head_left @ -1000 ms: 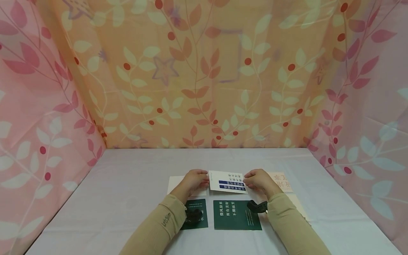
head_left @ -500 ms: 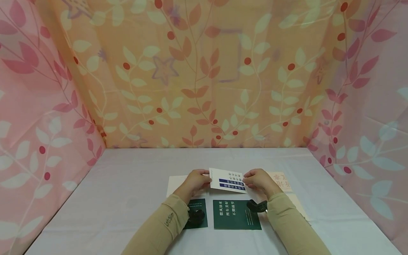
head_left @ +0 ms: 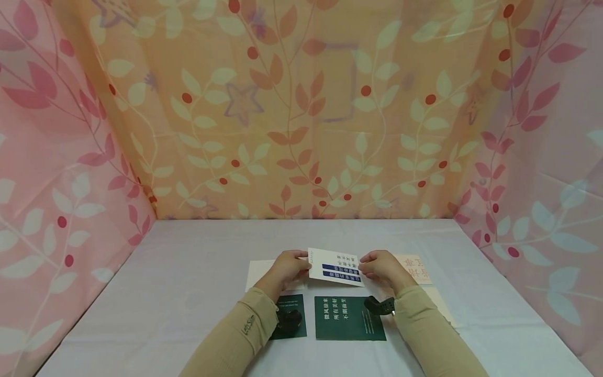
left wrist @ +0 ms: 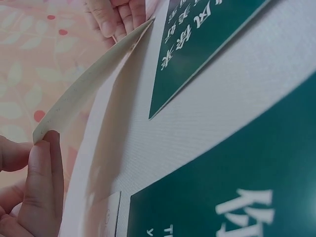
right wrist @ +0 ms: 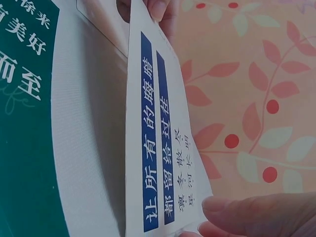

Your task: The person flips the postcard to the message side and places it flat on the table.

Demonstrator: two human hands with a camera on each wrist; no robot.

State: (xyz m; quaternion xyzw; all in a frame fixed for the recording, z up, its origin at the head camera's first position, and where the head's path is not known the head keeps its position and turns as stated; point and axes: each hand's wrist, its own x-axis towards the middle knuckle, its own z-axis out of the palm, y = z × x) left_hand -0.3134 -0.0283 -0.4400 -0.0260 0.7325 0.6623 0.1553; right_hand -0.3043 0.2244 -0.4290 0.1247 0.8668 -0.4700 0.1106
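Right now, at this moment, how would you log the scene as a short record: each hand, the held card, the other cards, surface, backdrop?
Left hand: pinches the white card at its left end
Right hand: holds the opposite end
Held card: tilted, with two blue bars of characters
Near cards: right green card; left green card, partly hidden
Other cards: pale card behind left hand; orange-lettered card beyond right hand
Surface: white tabletop
Backdrop: leaf-patterned cloth

The white card [head_left: 333, 266] looks matt and papery — the tablecloth [left wrist: 212, 101], finely woven fabric.
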